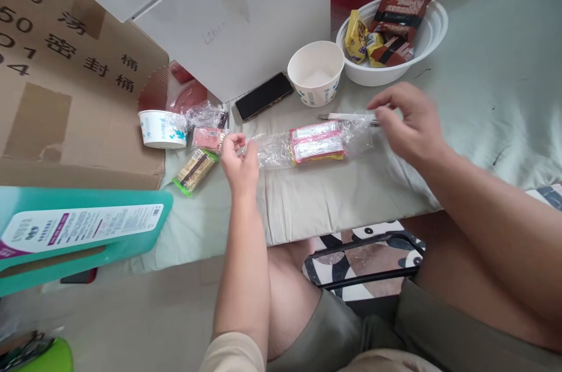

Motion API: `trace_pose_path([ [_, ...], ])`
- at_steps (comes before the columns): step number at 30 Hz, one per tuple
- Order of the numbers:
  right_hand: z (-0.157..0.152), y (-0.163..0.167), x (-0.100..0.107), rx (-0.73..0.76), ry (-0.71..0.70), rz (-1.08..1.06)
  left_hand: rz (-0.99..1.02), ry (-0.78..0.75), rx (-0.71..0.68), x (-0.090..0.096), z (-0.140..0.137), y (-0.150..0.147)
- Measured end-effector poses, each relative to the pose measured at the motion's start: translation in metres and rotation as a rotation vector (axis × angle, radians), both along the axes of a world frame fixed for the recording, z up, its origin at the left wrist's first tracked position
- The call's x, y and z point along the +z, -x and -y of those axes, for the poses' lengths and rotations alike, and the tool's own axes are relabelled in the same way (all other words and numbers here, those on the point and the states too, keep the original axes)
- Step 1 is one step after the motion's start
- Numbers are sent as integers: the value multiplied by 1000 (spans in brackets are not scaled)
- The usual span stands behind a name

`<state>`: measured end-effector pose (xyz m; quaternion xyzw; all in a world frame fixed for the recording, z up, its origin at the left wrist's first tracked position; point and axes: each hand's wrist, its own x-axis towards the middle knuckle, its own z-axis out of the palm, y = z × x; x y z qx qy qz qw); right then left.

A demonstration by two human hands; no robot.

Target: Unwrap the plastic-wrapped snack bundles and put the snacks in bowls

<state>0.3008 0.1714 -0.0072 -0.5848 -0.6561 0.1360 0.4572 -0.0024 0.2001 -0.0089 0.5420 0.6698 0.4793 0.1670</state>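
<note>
Clear plastic film (pixel 276 150) stretches between my hands, wrapped around a pink-and-silver snack packet (pixel 317 142). My left hand (pixel 239 166) has its fingers closed on the film's left end. Its right end is pinched by my right hand (pixel 407 120), which is slightly blurred. Behind the right part of the film lies a thin white pen-like stick (pixel 338 116). A green-edged snack bar (pixel 195 170) and a pink packet (pixel 207 137) rest just left of my left hand. The packet's underside is hidden.
A white paper cup (pixel 311 88) and a black phone (pixel 264 96) stand behind the film. A white bowl (pixel 439 29) holds several brown and yellow snack packets. Another cup (pixel 161 130), a cardboard box (pixel 88 149) and a teal container (pixel 162 222) are at the left.
</note>
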Motion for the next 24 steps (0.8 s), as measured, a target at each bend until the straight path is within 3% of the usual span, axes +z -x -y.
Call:
trace_pose_path([
  [3, 5, 9, 2, 215, 82, 176, -249, 15, -211, 0, 5, -6],
  [5, 6, 10, 0, 244, 168, 268, -341, 99, -293, 0, 9, -8],
  [11, 7, 3, 2, 282, 175, 203, -312, 129, -417, 5, 17, 0],
  [16, 12, 8, 9, 45, 61, 57, -337, 136, -493, 7, 24, -1],
  [21, 11, 11, 10, -136, 192, -56, -257, 5, -370, 8, 26, -7],
  [24, 18, 15, 16, -260, 40, -137, -112, -77, -304, 13, 25, -13],
])
